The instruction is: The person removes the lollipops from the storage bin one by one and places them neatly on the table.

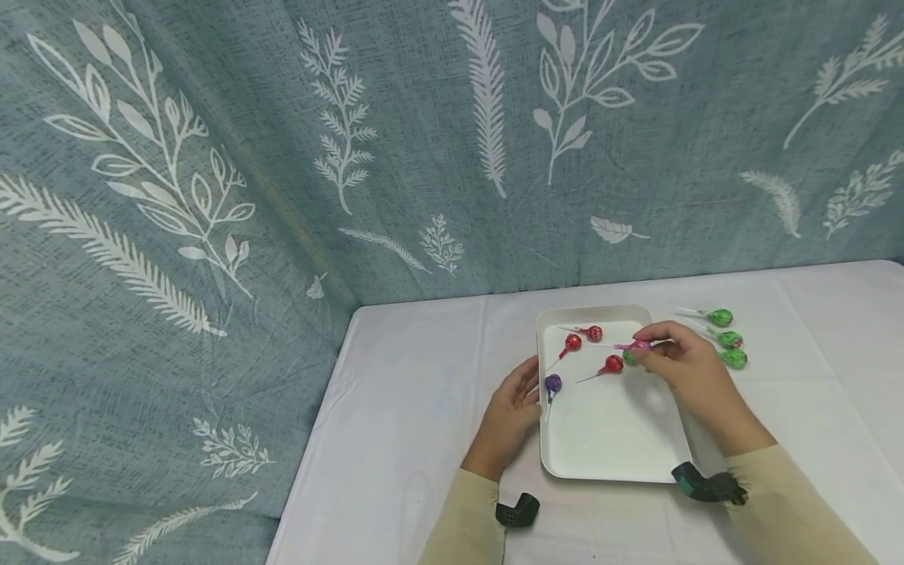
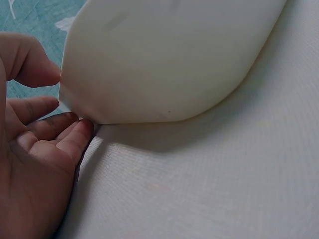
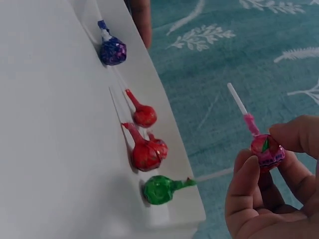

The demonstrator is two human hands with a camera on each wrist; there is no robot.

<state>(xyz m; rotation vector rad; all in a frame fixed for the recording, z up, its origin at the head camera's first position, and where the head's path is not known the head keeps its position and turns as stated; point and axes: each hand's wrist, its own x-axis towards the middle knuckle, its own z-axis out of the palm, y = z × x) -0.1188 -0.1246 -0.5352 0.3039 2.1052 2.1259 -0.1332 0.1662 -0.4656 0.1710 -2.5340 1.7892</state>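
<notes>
Between the thumb and fingers of my right hand (image 1: 688, 370) a pink-wrapped lollipop (image 3: 267, 152) is pinched by its candy end, its white stick pointing away. It is held over the upper right part of a white tray (image 1: 607, 439). In that tray lie a purple lollipop (image 3: 113, 51), three red lollipops (image 1: 613, 364) and a green lollipop (image 3: 159, 189), which the right hand partly covers in the head view. My left hand (image 1: 508, 408) rests against the tray's left outer side, fingers loosely extended, with its fingertips touching the wall in the left wrist view.
Just right of the tray, three green lollipops (image 1: 734, 359) lie on the white tablecloth (image 1: 417, 424), sticks toward the tray. A teal leaf-patterned curtain (image 1: 424, 141) hangs behind the table and along its left side.
</notes>
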